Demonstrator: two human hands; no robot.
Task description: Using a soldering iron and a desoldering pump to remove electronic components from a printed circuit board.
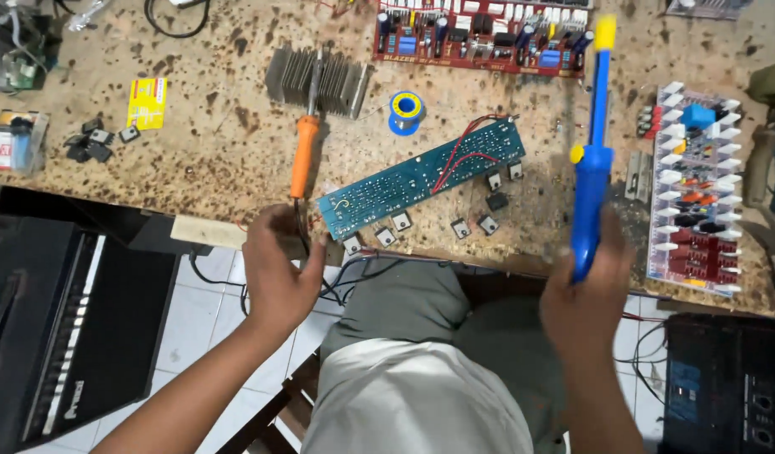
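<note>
My left hand [278,273] is at the bench's front edge, fingers closed around the black cord of an orange-handled soldering iron [303,151] that lies on the bench with its tip resting on a finned heatsink [337,80]. My right hand [585,298] grips a blue desoldering pump [591,181] with a yellow plunger knob, held upright above the bench. Between the hands lies a blue circuit board [421,176] with red wires, and several black transistors [480,220] hang along its near edge.
A red circuit board [480,38] lies at the back and a board with white resistors [694,189] at the right. A solder spool [406,111], a yellow card [147,102] and loose black parts [93,141] sit on the stained bench. Black equipment stands at both lower sides.
</note>
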